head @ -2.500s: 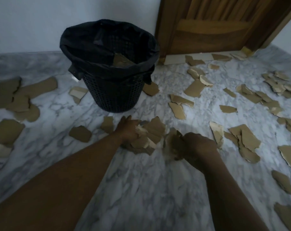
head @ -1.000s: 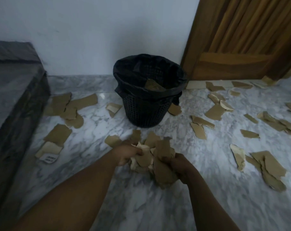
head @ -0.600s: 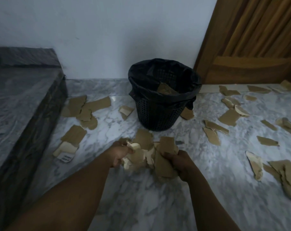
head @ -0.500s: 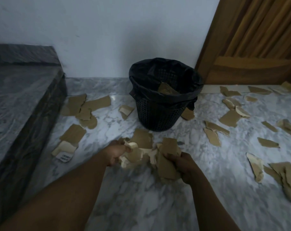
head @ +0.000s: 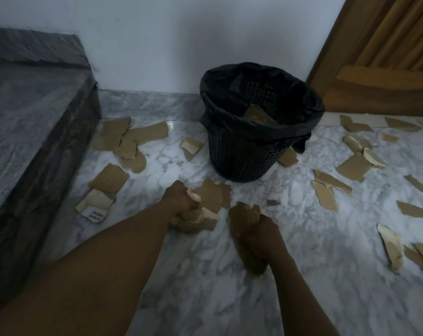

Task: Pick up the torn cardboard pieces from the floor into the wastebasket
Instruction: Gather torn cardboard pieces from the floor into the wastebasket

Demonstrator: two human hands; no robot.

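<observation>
Both fists full, near black mesh plastic wastebasket (head: 244, 156).
The left hand (head: 181, 204) grips torn brown cardboard pieces (head: 209, 200); right hand (head: 261, 235) clenches a second wad (head: 244, 214) (scraps (head: 324, 197) litter white marble floor (head: 302, 275)).

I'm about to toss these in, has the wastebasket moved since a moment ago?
No. The wastebasket stands as before, just left of the door frame, the same cardboard scrap at its base.

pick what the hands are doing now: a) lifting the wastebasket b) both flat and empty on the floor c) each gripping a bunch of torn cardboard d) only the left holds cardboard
c: the left hand and the right hand each grip torn cardboard pieces, in front of the wastebasket.
</observation>
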